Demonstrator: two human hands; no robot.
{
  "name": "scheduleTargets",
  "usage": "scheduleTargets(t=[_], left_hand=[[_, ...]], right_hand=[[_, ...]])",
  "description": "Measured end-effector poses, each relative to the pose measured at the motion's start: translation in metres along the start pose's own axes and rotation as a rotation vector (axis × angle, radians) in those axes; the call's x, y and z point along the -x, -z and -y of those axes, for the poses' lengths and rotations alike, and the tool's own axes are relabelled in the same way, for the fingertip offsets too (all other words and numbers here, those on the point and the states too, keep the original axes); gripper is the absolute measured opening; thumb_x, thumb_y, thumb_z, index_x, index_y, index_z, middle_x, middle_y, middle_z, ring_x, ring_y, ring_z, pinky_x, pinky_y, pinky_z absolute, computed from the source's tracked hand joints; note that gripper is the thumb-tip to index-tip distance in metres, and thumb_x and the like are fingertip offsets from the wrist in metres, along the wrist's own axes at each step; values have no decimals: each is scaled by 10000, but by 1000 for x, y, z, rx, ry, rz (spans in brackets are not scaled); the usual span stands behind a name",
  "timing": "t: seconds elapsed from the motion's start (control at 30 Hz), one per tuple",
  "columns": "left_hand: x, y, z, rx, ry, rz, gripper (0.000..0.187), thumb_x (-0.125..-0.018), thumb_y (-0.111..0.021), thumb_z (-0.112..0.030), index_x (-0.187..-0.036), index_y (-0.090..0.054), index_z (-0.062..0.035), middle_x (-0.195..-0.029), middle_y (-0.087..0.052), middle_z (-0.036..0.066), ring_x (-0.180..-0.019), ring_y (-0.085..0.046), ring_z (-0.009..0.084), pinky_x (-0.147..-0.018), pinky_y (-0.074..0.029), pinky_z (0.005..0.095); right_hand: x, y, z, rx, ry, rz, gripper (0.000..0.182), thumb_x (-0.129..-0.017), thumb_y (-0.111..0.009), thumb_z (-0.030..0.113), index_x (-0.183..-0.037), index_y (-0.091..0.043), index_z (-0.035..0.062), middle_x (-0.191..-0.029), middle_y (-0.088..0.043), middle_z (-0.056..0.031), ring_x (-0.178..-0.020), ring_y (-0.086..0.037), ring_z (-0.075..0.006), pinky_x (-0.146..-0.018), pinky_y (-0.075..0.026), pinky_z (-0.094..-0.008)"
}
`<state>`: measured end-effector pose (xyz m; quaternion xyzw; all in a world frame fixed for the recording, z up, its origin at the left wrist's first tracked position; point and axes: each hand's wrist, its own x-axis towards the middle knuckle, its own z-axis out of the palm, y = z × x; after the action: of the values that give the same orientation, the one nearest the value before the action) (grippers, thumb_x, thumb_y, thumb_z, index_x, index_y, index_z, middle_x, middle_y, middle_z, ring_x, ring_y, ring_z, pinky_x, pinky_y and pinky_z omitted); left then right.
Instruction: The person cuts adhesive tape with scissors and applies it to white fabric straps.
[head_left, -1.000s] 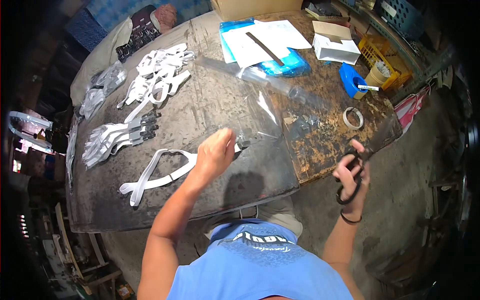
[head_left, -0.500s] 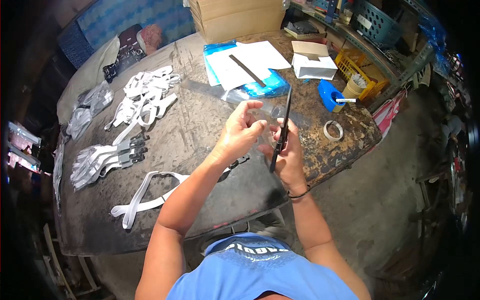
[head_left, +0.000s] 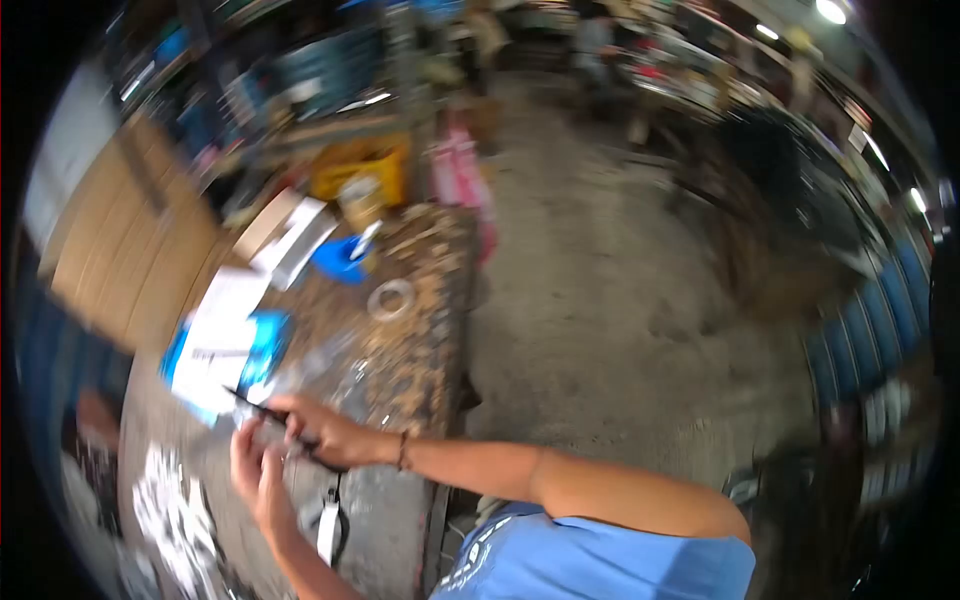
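A long, thin black tool with a pointed end (head_left: 258,404) is in my right hand (head_left: 340,437), its fingers closed round it; blur hides the tool's exact kind. Just in front of that hand is my left hand (head_left: 262,485), fingers bent and drawn together near the tool. Something clear may be between those fingers, but I cannot make it out. Below the hands, a white strap (head_left: 328,530) with a black end lies on the table (head_left: 385,505). White papers (head_left: 228,310) on blue plastic (head_left: 265,340) lie beyond my hands.
A white tape ring (head_left: 390,299), a blue tape dispenser (head_left: 340,262) and an opened white box (head_left: 300,245) stand on the table. Behind are a yellow crate (head_left: 405,170) and a large cardboard box (head_left: 125,240). White straps (head_left: 175,510) are heaped at left.
The head view has swung right, showing more floor and the room beyond the table. Both hands now appear lower left, still close together, with the black tool still in my right hand.
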<state>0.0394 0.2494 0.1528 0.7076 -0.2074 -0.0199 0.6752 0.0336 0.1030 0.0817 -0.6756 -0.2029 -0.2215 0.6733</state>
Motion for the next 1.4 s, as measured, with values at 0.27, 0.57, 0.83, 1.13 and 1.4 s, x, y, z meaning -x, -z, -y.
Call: scheduleTargets(t=[0.27,0.57,0.83,1.13,1.4], left_hand=[[-16,44,1,-104,-165,346,464,-800,-679,-171,-1203,-527,0,-684,-490,-41,-639,-434,55,-650,-342,193],[-12,-14,28,179,-18,-129,745,-924,-519,-452,-1504,-233,-83,-1066,-507,67,-953,-472,134,-795,-403,320],[-5,4,88,92,133,0,509,-943,-555,-356,-1323,-454,-33,-955,-550,41,-905,-517,132,-812,-424,292],[7,11,82,-46,69,-63,199,-920,-586,-148,-1058,-598,-5,-743,-474,-53,-674,-413,31,-606,-321,186],[-1,-31,42,47,207,100,205,-927,-623,-201,-898,-653,1,-747,-605,20,-659,-548,97,-623,-457,250]], right_hand=[[0,24,29,-400,-244,253,680,-753,-774,119,-1318,-399,69,-848,-449,-14,-739,-475,-100,-667,-448,-287],[-5,-16,-6,-345,-177,-141,620,-707,-627,-9,-1281,-412,85,-872,-548,-47,-756,-523,-122,-645,-445,-286],[1,-8,8,-144,-152,-192,470,-825,-649,225,-1213,-412,104,-704,-466,-34,-673,-447,-167,-605,-373,-332],[4,4,-3,-79,-66,-164,486,-849,-631,126,-1301,-456,87,-790,-422,6,-712,-418,-112,-653,-389,-291],[-5,46,7,-386,-322,-111,502,-791,-665,-7,-1253,-493,87,-836,-547,16,-726,-543,-74,-672,-479,-219]])
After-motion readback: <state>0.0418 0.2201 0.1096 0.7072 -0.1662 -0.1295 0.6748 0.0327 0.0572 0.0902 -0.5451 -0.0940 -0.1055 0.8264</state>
